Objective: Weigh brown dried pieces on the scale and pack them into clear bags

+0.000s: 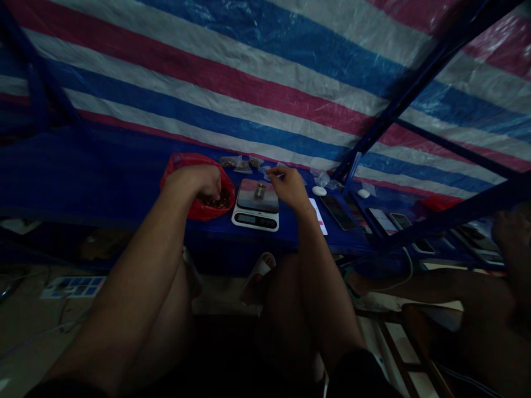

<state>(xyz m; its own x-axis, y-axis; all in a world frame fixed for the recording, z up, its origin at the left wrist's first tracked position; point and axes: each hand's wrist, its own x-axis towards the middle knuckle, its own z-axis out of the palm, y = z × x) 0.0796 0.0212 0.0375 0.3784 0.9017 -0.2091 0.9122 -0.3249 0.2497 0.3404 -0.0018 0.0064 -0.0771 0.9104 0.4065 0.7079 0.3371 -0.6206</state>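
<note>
A red plastic bag [176,160] stands with its mouth spread, holding many small brown pieces [222,200]. My left hand [203,179] reaches over its rim, fingers curled together down at the pieces; what is between the fingertips is hidden. Right of the bag sits a digital scale [249,204] with a lit display too dim to read. On its dark plate stands a small container or packet [260,191] with something brown in it. Above the plate's right edge hovers my right hand [288,185], thumb and fingers pinched together near a clear plastic bag [264,171].
Behind the scale lie several small clear bags with dark contents [243,165]. To the right are a white rounded case [319,190], a phone [338,212] and a white card [318,216]. Blue frame posts [375,135] cross there. Another person's hand [512,229] is at far right.
</note>
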